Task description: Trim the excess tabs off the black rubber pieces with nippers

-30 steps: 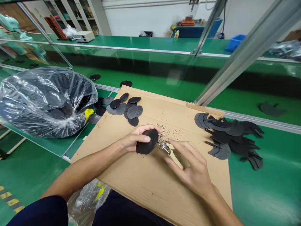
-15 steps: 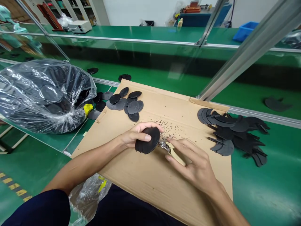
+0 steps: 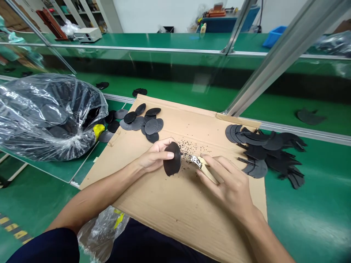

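My left hand [image 3: 153,157] grips black oval plastic discs [image 3: 172,164] over the cardboard, thumb on the near face. The discs stand tilted, and how many are in the stack cannot be made out. In my right hand [image 3: 231,180] is a pair of side cutters [image 3: 208,173] with cream handles, its metal jaws pointing at the discs' right edge but apart from it. Small black plastic bits [image 3: 189,146] lie scattered on the cardboard sheet [image 3: 164,215] behind and below the jaws. Loose black discs [image 3: 151,126] lie at the cardboard's far left.
A clear plastic bag [image 3: 55,117] full of black pieces sits at left. Black parts with sprues [image 3: 271,146] are heaped at right, partly on the cardboard. A metal post [image 3: 263,69] slants up behind them. Another plastic bag [image 3: 101,230] hangs below the near edge.
The discs have turned in my left hand, so the fanned lower edges show less. The cutters have drawn back slightly from their edge. The whole view has shifted a little.
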Motion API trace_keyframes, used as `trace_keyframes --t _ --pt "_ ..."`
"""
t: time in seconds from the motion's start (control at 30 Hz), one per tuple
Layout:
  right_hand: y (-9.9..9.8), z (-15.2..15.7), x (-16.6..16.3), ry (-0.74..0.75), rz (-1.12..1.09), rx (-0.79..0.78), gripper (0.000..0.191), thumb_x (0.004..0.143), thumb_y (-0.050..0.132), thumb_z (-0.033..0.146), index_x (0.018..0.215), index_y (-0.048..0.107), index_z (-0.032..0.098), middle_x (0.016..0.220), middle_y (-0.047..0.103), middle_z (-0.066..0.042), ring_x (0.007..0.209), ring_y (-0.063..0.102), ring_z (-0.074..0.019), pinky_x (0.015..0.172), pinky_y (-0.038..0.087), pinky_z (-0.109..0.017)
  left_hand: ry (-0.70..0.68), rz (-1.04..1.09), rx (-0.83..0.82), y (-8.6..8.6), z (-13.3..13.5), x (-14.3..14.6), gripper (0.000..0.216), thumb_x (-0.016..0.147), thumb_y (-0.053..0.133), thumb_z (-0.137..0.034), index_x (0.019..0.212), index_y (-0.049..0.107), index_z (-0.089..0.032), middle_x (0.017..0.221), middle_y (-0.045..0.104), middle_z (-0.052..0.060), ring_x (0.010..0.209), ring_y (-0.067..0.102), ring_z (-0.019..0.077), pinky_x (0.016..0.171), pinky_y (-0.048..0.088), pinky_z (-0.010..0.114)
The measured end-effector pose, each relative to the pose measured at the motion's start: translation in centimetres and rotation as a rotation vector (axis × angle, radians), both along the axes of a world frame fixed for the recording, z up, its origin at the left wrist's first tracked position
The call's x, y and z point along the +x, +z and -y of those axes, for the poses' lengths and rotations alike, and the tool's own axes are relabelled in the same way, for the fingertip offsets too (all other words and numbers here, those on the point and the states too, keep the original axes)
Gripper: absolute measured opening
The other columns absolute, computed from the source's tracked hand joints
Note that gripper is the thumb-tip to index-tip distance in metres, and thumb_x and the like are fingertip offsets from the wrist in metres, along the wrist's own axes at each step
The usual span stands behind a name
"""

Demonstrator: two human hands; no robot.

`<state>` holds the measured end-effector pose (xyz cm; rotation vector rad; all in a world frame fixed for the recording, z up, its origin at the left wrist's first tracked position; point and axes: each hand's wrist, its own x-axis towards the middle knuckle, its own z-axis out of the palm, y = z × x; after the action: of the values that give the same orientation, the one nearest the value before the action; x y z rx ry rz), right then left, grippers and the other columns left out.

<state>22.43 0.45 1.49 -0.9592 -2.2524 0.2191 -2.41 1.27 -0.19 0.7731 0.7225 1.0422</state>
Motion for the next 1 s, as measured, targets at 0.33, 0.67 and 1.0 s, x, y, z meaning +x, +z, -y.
trace_keyframes --t 0.33,0.67,1.0 --pt "-0.8 -0.1 -0.1 -0.213 0.289 0.219 0.029 0.096 0.06 0.027 0.123 0.067 0.02 0.087 0.069 -0.005 0.078 0.056 -0.02 0.064 0.036 -0.032 -0.132 -0.335 0.086 0.9 0.7 0.4 0.05 0.072 0.085 -0.025 0.119 0.075 -0.017 0.093 0.076 0.005 0.084 0.068 0.0176 0.081 0.055 0.026" --pt "-0.9 -0.1 -0.2 -0.205 0.185 0.163 0.03 0.095 0.061 0.031 0.123 0.067 0.02 0.086 0.067 -0.005 0.078 0.057 -0.0205 0.064 0.038 -0.032 0.126 0.05 -0.074 0.0 -0.2 0.5 0.031 0.073 0.085 -0.025 0.093 0.064 -0.014 0.085 0.073 0.005 0.073 0.069 0.0142 0.07 0.056 0.025" --pt "-1.1 0.9 -1.3 -0.11 0.102 0.187 0.029 0.095 0.063 0.029 0.122 0.064 0.019 0.089 0.068 -0.005 0.081 0.058 -0.02 0.069 0.042 -0.032 0.091 0.209 -0.186 -0.1 0.4 1.1 0.034 0.072 0.086 -0.018 0.099 0.065 -0.014 0.09 0.073 0.004 0.074 0.069 0.0115 0.068 0.054 0.021"
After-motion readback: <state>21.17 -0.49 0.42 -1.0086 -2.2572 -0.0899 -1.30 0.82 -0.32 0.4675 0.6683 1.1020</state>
